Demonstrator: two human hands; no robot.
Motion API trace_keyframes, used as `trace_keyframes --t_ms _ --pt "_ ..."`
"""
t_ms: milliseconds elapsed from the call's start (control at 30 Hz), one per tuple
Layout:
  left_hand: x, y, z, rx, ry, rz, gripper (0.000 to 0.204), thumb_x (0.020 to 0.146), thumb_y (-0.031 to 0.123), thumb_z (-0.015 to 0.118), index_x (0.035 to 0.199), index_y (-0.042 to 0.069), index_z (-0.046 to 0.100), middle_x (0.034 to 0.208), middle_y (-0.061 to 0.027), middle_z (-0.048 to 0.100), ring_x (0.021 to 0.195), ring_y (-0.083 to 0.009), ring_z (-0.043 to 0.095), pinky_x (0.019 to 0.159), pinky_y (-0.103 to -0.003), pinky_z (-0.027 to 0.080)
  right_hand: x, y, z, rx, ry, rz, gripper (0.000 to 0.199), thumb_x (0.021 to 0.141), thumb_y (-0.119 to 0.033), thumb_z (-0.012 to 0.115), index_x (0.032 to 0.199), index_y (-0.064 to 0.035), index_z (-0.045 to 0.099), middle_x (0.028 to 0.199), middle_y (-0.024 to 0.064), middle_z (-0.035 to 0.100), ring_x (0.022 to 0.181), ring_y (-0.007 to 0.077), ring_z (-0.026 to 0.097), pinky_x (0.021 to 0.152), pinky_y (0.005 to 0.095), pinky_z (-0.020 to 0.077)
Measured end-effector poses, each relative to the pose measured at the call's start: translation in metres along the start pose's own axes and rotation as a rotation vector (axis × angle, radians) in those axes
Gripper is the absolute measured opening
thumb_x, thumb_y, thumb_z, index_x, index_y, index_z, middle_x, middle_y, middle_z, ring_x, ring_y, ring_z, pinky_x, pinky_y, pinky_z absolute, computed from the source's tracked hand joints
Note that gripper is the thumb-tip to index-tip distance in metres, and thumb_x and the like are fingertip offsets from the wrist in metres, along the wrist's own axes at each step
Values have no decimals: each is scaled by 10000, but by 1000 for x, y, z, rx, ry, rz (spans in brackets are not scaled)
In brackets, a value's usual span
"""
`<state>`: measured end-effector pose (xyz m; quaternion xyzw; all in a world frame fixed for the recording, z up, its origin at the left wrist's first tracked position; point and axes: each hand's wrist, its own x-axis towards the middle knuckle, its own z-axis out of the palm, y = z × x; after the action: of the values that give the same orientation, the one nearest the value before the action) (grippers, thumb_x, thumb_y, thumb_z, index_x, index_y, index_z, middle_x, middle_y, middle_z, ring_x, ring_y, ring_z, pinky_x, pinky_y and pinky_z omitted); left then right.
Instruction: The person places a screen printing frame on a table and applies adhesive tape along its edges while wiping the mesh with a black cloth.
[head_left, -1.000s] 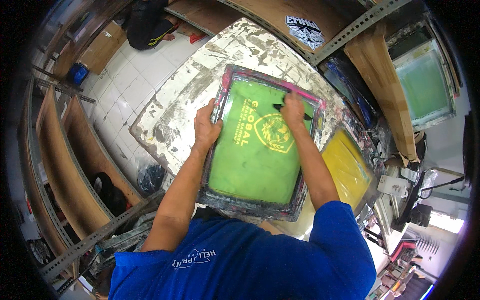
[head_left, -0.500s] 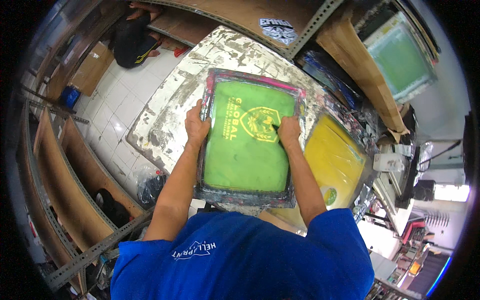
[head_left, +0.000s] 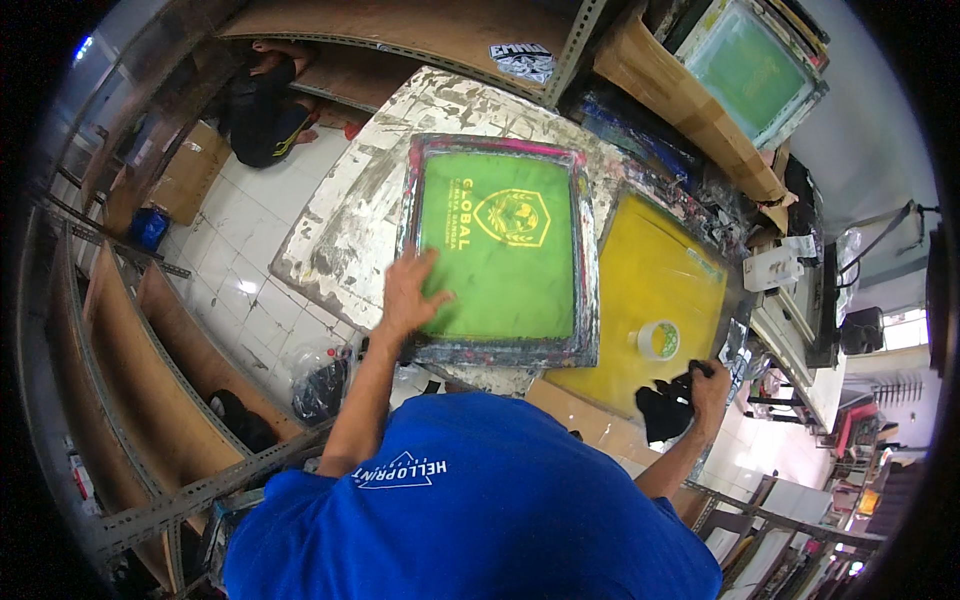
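Note:
A green silk-screen frame (head_left: 505, 352) with a yellow shield emblem and lettering lies flat on the stained white table. At its left edge my left hand (head_left: 408, 295) is open, fingers spread over the rim and the green mesh; whether it touches the mesh I cannot tell. Off to the right, beyond the near edge of a yellow screen (head_left: 650, 280), my right hand (head_left: 710, 390) is closed on a black cloth (head_left: 664, 408), which hangs down loosely. A roll of tape (head_left: 658, 341) lies on the yellow screen, close to the cloth.
Wooden shelves (head_left: 190, 360) on metal angle posts stand at left, and another shelf (head_left: 400, 25) runs behind the table. A person (head_left: 262, 120) crouches at the far left beside a cardboard box (head_left: 195, 175). Another screen (head_left: 750, 80) leans at the far right.
My right hand has left the emblem and swung down to the right, now with the black cloth hanging from it. The left hand has slid nearer along the frame's edge and spread its fingers.

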<state>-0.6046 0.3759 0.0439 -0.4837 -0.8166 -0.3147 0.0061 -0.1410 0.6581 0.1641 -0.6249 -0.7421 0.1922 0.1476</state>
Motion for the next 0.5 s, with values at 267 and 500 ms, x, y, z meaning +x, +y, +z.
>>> trace_keyframes --t_ms 267,500 --pt "-87 64 15 -147 -334 188 499 651 142 816 1128 50 698 1039 -134 720 1009 -324 650 878 -438 512 -22 46 44 -391 -62 175 398 756 -189 652 1123 -43 696 1247 229 632 1225 390 544 978 489 465" --pt "-81 58 8 -158 -145 148 398 641 50 766 1037 46 730 1030 -109 730 1005 -305 659 856 -416 502 -2 39 97 -211 -10 -377 608 592 -158 781 1186 -85 674 1216 203 630 1138 409 520 1025 463 440"
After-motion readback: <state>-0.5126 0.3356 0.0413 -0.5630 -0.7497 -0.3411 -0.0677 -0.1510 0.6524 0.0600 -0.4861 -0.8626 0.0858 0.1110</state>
